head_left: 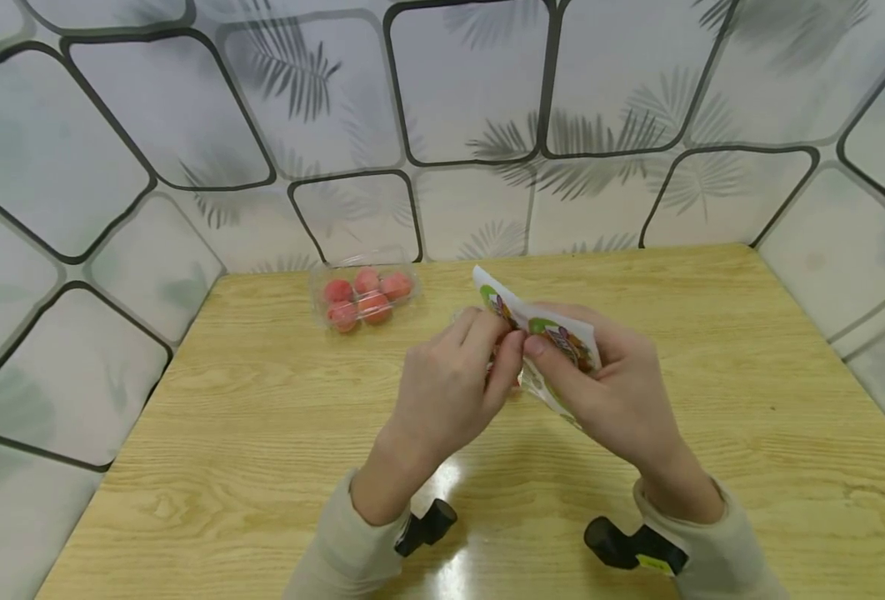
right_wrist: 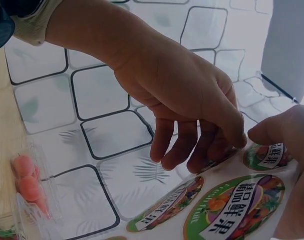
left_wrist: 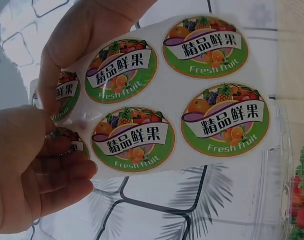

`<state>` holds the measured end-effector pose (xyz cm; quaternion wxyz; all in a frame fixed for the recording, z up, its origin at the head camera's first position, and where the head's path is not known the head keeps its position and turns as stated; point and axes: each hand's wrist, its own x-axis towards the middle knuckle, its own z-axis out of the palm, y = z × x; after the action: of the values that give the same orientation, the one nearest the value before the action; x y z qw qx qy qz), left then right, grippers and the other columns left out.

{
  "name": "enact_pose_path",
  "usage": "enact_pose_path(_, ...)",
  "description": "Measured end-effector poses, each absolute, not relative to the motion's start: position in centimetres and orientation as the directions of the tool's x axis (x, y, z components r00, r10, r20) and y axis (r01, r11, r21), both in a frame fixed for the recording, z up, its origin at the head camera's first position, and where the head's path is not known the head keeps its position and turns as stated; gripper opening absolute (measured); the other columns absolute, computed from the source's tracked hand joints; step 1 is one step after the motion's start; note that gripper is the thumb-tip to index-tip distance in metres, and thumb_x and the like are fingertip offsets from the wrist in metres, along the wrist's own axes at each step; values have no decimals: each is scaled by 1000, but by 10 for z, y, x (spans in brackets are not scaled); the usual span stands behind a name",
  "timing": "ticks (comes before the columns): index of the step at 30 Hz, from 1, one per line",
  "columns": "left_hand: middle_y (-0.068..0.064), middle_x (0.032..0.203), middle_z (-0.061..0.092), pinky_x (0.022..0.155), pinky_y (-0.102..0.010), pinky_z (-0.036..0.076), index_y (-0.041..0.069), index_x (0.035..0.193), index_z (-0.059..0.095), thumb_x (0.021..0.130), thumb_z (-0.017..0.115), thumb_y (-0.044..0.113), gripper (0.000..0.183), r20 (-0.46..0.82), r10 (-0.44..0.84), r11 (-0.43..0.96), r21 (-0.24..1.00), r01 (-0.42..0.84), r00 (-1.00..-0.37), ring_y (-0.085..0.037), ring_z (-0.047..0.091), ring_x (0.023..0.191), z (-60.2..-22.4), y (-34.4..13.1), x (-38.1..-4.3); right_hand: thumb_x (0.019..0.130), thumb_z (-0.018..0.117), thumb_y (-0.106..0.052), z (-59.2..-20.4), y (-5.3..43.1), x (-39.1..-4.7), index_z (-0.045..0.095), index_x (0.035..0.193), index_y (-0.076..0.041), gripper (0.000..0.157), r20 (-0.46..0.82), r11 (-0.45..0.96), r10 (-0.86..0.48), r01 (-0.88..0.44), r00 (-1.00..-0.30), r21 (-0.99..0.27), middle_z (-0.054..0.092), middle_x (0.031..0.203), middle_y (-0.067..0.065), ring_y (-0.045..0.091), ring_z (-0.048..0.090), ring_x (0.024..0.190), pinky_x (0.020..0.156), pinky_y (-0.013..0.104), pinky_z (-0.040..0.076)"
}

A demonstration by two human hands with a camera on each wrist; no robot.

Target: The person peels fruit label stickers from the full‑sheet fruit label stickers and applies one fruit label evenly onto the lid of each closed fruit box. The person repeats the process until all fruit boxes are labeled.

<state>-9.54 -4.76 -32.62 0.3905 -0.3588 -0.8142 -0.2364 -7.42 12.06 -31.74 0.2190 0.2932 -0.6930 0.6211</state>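
Sticker sheet held up over the desk.
I see the right hand gripping it, the left hand pinching its edge; a clear box of reddish fruit sits behind, left.

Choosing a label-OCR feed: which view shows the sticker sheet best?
Left wrist: the sticker sheet faces that camera, with four labels whole and readable. Head shows it small and angled, partly covered by the left hand and right hand. Right wrist shows only part, tilted, cut off at the bottom.

Perhaps a booth; patterned walls enclose a wood-grain table.
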Motion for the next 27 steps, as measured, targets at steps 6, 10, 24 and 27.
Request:
enact_pose_path(6,-4,79,61,47,-19,44,4,97,58,97,61,16,12,828,379,626,100,773,-414,-9,56,57,-326,-47,-97,86,63,17,-316,119,-75,69,117,5,34,685,130,-136,-698,-716,-704,73,101,17,11,69,80,63,20,55)
enact_pose_path(10,-7,87,60,48,-19,47,6,114,53,92,69,11,28,858,341,622,100,777,-383,-11,59,60,-326,-47,-99,87,61,18,-316,119,-75,68,121,4,38,710,185,-145,-723,-690,-665,73,104,17,10,68,81,64,19,54)
enact_pose_path(24,-16,117,56,60,-29,53,7,119,53,89,74,10,38,886,305,632,87,770,-350,-28,58,97,-324,-48,-101,89,58,17,-312,128,-69,67,122,4,36,622,157,-169,-644,-764,-749,71,105,19,13,69,82,65,23,56)
enact_pose_path(27,-14,121,58,66,-30,53,6,119,54,88,75,10,38,885,312,625,84,776,-346,-29,56,100,-323,-49,-101,89,57,19,-312,127,-71,66,122,5,38,644,107,-193,-668,-740,-736,70,112,20,14,70,92,73,22,57)
